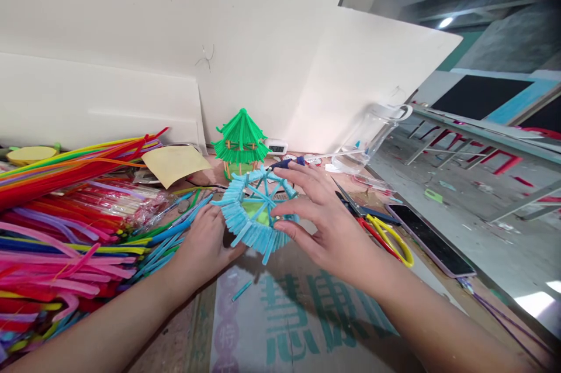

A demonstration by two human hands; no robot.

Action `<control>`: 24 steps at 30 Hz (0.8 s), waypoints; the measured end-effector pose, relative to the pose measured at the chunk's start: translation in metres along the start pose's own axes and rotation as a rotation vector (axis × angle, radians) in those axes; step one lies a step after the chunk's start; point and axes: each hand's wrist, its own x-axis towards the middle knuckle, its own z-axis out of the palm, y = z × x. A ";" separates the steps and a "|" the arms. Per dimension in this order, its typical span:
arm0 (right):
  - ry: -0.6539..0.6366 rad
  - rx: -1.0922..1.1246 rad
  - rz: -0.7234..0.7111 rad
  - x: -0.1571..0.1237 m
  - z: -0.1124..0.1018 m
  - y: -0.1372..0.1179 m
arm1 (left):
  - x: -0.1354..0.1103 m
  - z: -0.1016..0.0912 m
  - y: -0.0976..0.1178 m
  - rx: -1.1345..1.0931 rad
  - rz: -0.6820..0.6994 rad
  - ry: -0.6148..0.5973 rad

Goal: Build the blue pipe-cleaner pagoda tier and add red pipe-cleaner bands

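One blue-fringed frame point(265, 201), probably light and crushable, suits holding by its rim, which the left hand point(205, 237) grips; the right hand point(329, 222) curves opposite, fingers parted.

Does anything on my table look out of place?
A short blue offcut lies loose on the printed board near the blue pipe-cleaner frame, apart from the pipe-cleaner pile. The clear bottle looks tilted, possibly just lens distortion.
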 end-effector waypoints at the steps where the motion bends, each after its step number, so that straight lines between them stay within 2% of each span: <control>1: 0.001 0.001 -0.002 0.000 0.001 0.000 | 0.000 0.000 0.000 0.002 0.002 0.005; 12: 0.046 0.052 0.004 -0.002 0.009 -0.001 | -0.001 0.002 -0.002 0.024 0.024 0.011; 24: 0.037 -0.023 -0.016 -0.002 0.010 -0.005 | 0.001 0.000 0.001 0.015 0.016 -0.006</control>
